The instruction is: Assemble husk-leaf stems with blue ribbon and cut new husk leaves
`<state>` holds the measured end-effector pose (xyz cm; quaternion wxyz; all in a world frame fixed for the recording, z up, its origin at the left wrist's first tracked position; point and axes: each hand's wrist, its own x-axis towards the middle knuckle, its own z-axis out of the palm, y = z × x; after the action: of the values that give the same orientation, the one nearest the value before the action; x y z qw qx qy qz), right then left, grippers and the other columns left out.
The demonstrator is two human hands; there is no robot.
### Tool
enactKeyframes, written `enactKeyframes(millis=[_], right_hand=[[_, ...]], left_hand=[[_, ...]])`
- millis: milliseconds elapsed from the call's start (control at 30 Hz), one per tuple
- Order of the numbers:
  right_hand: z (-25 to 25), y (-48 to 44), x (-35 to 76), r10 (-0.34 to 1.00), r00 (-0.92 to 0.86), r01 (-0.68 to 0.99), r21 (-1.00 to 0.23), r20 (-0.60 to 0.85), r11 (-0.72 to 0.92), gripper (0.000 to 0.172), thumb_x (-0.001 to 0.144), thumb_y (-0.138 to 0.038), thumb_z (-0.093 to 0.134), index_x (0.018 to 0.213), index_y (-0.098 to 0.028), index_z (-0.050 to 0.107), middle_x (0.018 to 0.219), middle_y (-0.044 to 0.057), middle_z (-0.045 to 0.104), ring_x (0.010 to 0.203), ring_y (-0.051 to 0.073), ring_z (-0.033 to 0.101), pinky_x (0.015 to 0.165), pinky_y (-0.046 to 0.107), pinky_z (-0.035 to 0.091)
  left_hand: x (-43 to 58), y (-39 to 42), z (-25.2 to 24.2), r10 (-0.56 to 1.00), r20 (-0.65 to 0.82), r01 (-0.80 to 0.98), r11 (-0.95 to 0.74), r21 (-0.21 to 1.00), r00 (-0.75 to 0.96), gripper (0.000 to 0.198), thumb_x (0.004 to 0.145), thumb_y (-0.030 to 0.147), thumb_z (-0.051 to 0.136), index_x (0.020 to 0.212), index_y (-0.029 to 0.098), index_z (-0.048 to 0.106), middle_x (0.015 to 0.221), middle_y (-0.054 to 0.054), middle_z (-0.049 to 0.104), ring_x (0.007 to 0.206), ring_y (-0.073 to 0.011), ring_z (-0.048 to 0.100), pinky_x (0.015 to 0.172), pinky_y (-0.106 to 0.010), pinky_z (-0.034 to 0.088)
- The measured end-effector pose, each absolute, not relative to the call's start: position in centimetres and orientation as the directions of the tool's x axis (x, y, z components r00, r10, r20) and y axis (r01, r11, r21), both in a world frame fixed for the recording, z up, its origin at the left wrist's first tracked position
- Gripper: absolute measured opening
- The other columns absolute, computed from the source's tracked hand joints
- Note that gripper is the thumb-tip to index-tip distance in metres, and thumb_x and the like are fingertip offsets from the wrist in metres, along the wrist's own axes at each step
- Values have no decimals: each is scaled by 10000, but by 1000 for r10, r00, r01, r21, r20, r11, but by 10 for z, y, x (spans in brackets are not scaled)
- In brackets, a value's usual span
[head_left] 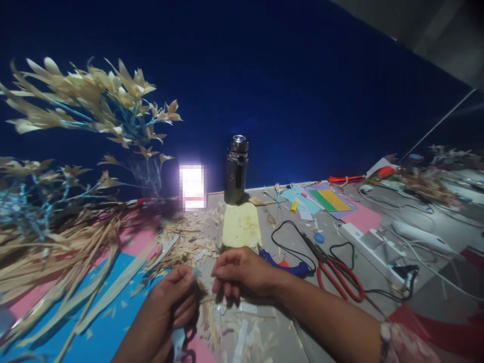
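Observation:
My left hand (172,302) is closed low in the middle of the view, thumb pressed on the curled fingers. A bit of pale blue shows at its fingertips and more below its palm, but what it grips is unclear. Two dark loops, like scissor handles (189,356), show just under that hand. Close by on the right, my right hand (242,272) has its fingers curled toward the thumb; anything in them is too small to make out. Beyond it lie a blue-handled glue gun (291,267) and a pale yellow pad (242,227).
Red-handled scissors (340,275) and a white power strip (372,254) with cables lie right. A flask (236,174) stands behind the pad, near a bright blurred rectangle (192,186). Dried husk strips (91,272) and husk flowers on blue stems (124,111) fill the left.

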<state>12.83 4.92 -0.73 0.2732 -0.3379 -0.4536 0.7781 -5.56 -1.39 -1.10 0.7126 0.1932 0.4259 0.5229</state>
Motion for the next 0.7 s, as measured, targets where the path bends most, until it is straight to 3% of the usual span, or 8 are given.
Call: enactKeyframes(millis=[133,200,267,333,433,600,700], right_hand=[[-11,42,126,686,-675,-103,-886,-272,-452,489,586,-492,915,784,-105,692,662,37,709,483,96,600,426,197,457],[-13,40,125,666,-693,-86,-886,-276,-457,480,597,-503,916,754,-102,703,676,39,712,496,89,600,439,192,463],[-14,38,124,657,-700,-79,-884,-280,-460,476,606,-514,913,718,-102,702,683,37,710,500,75,586,449,184,454],[-16,36,123,665,-693,-73,-890,-279,-449,480,616,-526,908,704,-106,694,674,28,702,497,70,575,457,182,440],[-19,32,122,698,-666,-72,-909,-263,-410,462,658,-524,888,743,-118,685,667,21,702,501,77,578,467,187,411],[-20,24,120,731,-633,-67,-923,-255,-380,358,696,-425,865,732,-118,684,640,20,685,523,80,554,515,204,389],[-17,20,119,723,-630,-29,-922,-282,-385,250,715,-337,811,721,-119,689,645,23,679,527,81,536,514,207,372]], left_hand=[[-49,-15,-10,891,-446,-558,415,719,87,405,600,353,954,770,191,624,454,103,393,364,-21,244,364,-144,184],[-46,-17,-7,875,-480,-545,435,717,67,439,525,332,986,796,187,673,480,71,487,375,-52,375,372,-162,313],[-43,-19,-5,860,-506,-526,459,716,62,444,496,301,997,792,173,692,538,30,581,448,-102,525,481,-223,491],[-42,-21,-5,863,-501,-520,459,721,67,402,539,293,983,758,160,674,606,-13,649,523,-127,603,569,-244,538],[-42,-22,-9,875,-480,-527,438,728,64,374,618,336,946,767,163,649,600,-19,654,499,-106,585,477,-172,426],[-40,-23,-8,877,-476,-539,431,724,61,455,526,351,977,798,159,667,523,22,605,380,-33,415,397,-130,237],[-39,-24,-4,892,-447,-530,410,742,64,434,531,390,963,735,158,659,462,30,566,359,-33,375,384,-141,201]])
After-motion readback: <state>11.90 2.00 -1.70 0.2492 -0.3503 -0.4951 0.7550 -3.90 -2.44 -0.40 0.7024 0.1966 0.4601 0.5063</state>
